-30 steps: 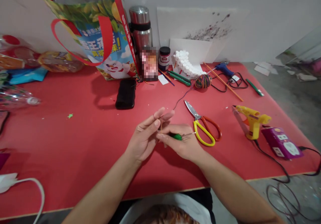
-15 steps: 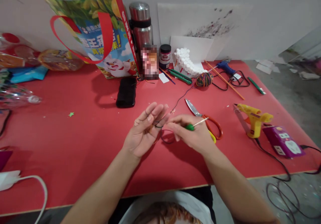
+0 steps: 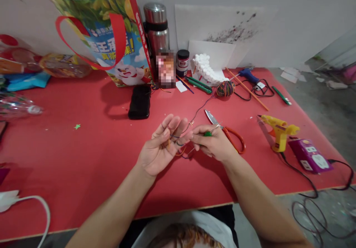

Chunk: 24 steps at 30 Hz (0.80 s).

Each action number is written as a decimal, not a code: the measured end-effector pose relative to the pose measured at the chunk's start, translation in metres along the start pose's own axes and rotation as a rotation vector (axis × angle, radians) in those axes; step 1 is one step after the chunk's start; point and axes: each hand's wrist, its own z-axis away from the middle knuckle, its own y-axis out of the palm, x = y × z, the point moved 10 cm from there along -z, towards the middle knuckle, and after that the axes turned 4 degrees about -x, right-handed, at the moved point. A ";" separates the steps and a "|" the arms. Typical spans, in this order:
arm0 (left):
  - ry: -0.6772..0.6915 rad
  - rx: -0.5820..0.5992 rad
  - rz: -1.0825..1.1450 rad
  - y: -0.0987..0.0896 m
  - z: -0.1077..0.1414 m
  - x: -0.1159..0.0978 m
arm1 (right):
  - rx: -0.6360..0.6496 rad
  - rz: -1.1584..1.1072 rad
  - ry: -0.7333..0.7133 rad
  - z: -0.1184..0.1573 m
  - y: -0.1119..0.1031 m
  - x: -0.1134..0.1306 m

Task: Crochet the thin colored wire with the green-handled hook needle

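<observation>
My left hand [image 3: 160, 149] is palm up, its fingers partly curled and the thumb bent in against them. Multicoloured yarn [image 3: 180, 142] loops around its fingers, and an orange length shows by the thumb. Close against those fingertips, my right hand [image 3: 214, 140] is closed around a thin pale stick with a green part [image 3: 207, 134]; its exact kind is unclear. The right fingertips pinch at the yarn beside the left little finger. From there a strand runs back to a multicoloured yarn ball [image 3: 225, 88]. Orange-handled scissors [image 3: 235, 138] lie just behind my right hand.
A yellow glue gun [image 3: 280, 131] and a purple power socket box [image 3: 310, 156] stand at the right with cords. A black phone [image 3: 139, 102], a large bag [image 3: 111, 36], a steel flask [image 3: 157, 29] and a dark jar [image 3: 183, 62] are farther back. A blue glue gun [image 3: 249, 75] lies behind.
My right hand has turned slightly, bringing the green-part stick nearer the left fingertips. More yarn, with an orange length, shows across my left fingers. The view has shifted a little.
</observation>
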 end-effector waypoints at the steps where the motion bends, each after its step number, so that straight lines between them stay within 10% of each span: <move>1: -0.007 -0.006 -0.002 -0.001 -0.001 0.000 | -0.023 -0.004 -0.018 0.000 -0.004 0.002; 11: -0.062 -0.039 0.002 -0.006 -0.002 0.009 | -0.024 0.100 -0.041 0.005 0.001 0.010; 24: -0.278 0.072 0.033 0.006 0.006 0.027 | 0.417 0.043 0.176 0.011 0.027 -0.023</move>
